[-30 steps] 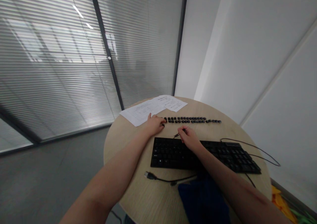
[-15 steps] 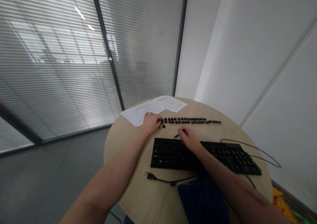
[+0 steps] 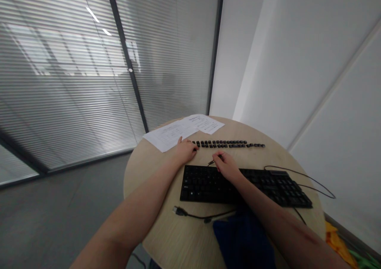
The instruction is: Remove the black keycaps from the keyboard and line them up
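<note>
At the left end of two rows of black keycaps [image 3: 223,144], my left hand [image 3: 186,151] rests on the table with its fingertips closed on a single keycap [image 3: 195,150], mostly covered by them. My right hand [image 3: 226,165] is over the back edge of a black keyboard [image 3: 196,183], its fingers closed round a small dark tool [image 3: 211,162]. Thin prongs of this tool point left, and its exact kind is hard to make out. The forearm crosses the keyboard and hides its middle.
Printed sheets [image 3: 175,132] lie at the back left of the round wooden table [image 3: 157,229]. In front of the keyboard are a USB plug [image 3: 179,210] with its cable and a dark blue cloth [image 3: 232,241]. A black cable [image 3: 321,187] loops past the right edge.
My left hand has shifted slightly toward me and right, from the row's end onto the loose keycap just in front of it. My right hand stays nearly still with the tool.
</note>
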Available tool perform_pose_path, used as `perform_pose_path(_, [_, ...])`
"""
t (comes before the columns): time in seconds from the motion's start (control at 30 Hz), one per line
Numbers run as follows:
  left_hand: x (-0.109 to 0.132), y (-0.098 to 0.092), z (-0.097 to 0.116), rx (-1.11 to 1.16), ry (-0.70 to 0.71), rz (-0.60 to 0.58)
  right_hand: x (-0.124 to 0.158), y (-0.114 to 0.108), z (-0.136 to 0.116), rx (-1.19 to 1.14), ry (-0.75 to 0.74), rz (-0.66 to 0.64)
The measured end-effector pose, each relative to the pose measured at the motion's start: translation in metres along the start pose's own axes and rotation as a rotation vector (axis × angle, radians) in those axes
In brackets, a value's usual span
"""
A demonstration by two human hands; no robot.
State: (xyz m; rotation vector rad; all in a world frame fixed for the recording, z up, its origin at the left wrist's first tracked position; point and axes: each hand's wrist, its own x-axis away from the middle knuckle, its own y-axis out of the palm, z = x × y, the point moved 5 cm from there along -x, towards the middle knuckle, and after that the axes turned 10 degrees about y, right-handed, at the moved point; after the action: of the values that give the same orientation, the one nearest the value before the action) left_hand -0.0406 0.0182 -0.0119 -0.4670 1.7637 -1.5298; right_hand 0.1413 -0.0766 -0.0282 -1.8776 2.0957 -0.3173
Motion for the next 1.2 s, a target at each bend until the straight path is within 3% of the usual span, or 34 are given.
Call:
perform_pose_path(0.27, [0.004,-0.009,0.0,0.026,-0.019,-0.003,0.0,0.001,0.001,-0.047,0.009,-0.012])
perform_pose_path(0.57, [0.013,-0.047,-0.007,0.039,-0.079,0.146,0.0,0.002,0.004,-0.12,0.071,-0.028])
perform_pose_path(0.7, [0.011,-0.049,0.015,0.135,0.025,0.107,-0.001,0.001,0.004,-0.144,0.056,-0.031])
perform_pose_path(0.87, [0.01,-0.033,0.046,0.154,0.168,-0.056,0.005,-0.011,-0.017,-0.1,-0.013,-0.048])
perform_pose_path(1.03, [0.012,-0.021,0.058,0.171,0.236,-0.126,0.02,-0.024,-0.047,-0.024,-0.012,-0.274])
perform_pose_path(1.2, [0.013,-0.016,0.067,0.252,0.297,-0.198,0.021,-0.026,-0.043,-0.012,0.008,-0.486])
